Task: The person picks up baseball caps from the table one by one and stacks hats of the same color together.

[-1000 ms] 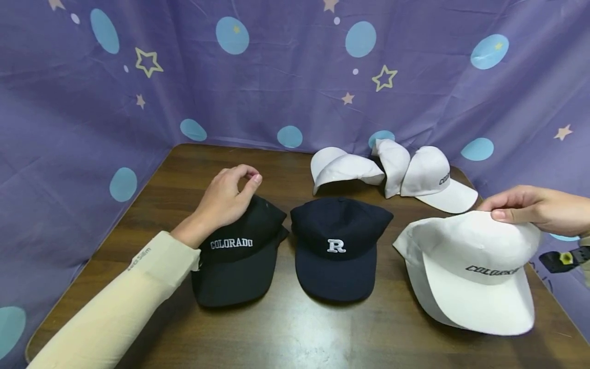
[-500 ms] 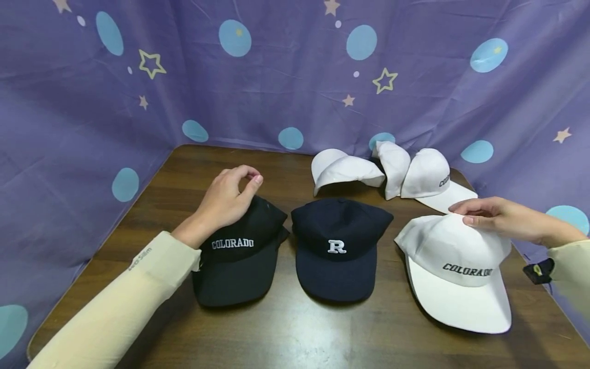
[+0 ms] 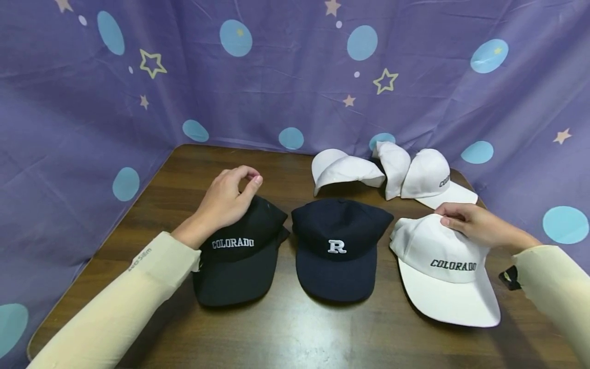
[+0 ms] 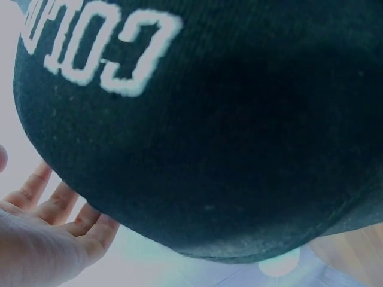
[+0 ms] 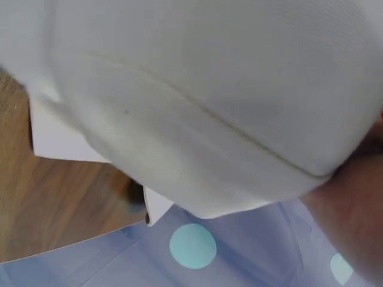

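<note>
At the right front, a white baseball cap (image 3: 451, 266) lettered COLORADO has its brim toward me. My right hand (image 3: 475, 225) pinches the top of its crown between thumb and fingers; the crown fills much of the right wrist view. My left hand (image 3: 226, 197) hovers over the crown of a black COLORADO cap (image 3: 239, 271), fingers loosely bent and holding nothing. From the left wrist, those fingers (image 4: 66, 209) show beyond the dark crown; whether they touch it I cannot tell. Between the two lies a navy cap (image 3: 338, 220) with a white R, touched by neither hand.
Behind, several white caps lie near the back edge: one tipped sideways (image 3: 345, 169), one squeezed on its side (image 3: 394, 166), one upright with its brim to the right (image 3: 428, 171). The wooden table (image 3: 318, 333) meets a purple patterned cloth (image 3: 295, 77) at the back.
My right hand has moved left with the white cap, bringing it closer to the navy cap and turning its lettering more toward me. The left hand has stayed in place.
</note>
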`<state>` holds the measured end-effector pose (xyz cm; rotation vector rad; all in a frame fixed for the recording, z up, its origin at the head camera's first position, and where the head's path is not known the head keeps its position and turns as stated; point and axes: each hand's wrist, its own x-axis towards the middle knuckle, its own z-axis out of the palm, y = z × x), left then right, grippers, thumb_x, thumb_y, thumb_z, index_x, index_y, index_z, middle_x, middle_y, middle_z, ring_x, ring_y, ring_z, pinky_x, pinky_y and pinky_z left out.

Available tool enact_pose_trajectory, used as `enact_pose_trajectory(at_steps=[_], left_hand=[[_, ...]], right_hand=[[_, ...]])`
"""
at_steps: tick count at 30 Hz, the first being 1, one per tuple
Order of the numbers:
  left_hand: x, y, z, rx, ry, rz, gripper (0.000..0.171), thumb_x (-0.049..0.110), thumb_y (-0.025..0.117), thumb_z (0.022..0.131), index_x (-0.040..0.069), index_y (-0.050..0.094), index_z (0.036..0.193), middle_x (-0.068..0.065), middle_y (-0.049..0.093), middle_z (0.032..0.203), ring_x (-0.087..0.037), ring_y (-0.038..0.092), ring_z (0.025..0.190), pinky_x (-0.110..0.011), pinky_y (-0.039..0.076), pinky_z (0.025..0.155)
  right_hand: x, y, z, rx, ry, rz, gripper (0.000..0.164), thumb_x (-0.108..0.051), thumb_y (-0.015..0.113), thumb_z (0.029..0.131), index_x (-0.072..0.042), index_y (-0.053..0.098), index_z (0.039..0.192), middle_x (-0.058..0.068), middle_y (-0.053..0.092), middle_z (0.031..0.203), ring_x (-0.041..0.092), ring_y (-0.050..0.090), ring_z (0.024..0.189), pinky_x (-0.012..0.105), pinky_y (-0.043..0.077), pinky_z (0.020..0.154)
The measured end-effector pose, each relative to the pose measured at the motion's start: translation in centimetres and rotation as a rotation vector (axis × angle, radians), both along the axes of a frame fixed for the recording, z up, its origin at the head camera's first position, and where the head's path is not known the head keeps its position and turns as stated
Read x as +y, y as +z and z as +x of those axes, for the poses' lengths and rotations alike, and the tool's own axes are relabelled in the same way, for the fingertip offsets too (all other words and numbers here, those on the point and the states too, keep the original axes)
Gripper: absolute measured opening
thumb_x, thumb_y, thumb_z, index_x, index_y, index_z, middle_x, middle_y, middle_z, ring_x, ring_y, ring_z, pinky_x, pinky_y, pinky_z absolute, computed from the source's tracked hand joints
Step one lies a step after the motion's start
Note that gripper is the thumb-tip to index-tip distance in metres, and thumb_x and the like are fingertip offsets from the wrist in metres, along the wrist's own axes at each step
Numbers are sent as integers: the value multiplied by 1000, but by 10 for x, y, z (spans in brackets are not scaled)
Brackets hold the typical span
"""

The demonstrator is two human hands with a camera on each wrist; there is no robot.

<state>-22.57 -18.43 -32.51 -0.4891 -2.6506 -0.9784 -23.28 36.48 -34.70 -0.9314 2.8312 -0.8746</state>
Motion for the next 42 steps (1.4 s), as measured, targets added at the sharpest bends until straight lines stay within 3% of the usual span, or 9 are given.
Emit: enact_pose_trajectory(at_steps=[7, 14, 26, 32, 38, 42], left_hand=[[-1, -1, 0, 2, 2, 4, 37, 36, 48, 109, 7, 65, 123, -11, 67, 118, -33, 55, 118, -52, 40, 100], [-2, -1, 0, -10, 8, 0, 37, 37, 47, 109, 7, 65, 124, -10, 67, 118, -33, 55, 119, -52, 40, 102], [-1, -2, 2, 6, 4, -9, 36, 35, 49, 109, 6, 66, 123, -11, 68, 116, -34, 55, 118, -52, 40, 102], [-2, -2, 3, -2, 10, -11, 36, 35, 49, 109, 6, 65, 123, -11, 68, 117, -34, 54, 119, -51, 40, 101], [-3, -2, 3, -7, 16, -15, 36, 35, 49, 109, 6, 65, 124, -11, 67, 118, -34, 54, 120, -52, 40, 101], [-5, -2, 4, -4, 17, -12, 35, 35, 49, 109, 6, 65, 123, -11, 68, 118, -35, 54, 121, -52, 39, 103]], right_hand=[[-16, -5, -11, 155, -27, 15, 18, 6, 64, 97, -9, 70, 103, -2, 68, 93, 3, 56, 82, 14, 43, 71], [-20, -9, -20, 233, -32, 8, 19, 8, 67, 94, -6, 72, 104, 1, 70, 95, 2, 56, 84, 13, 43, 71], [-12, -6, -19, 115, -119, 32, 23, -3, 61, 102, 1, 71, 122, 17, 72, 116, -9, 53, 99, 6, 40, 80], [-11, 0, -16, 74, -155, 42, 26, -12, 59, 105, -3, 70, 126, 18, 71, 120, -9, 53, 100, 8, 40, 79], [-14, 4, -12, 80, -209, 37, 25, -18, 58, 106, -8, 73, 123, 14, 72, 116, -7, 53, 98, 10, 40, 79], [-21, 10, -9, 150, -260, 45, 22, -22, 59, 106, -11, 75, 117, 11, 73, 113, 2, 56, 104, 25, 44, 84]])
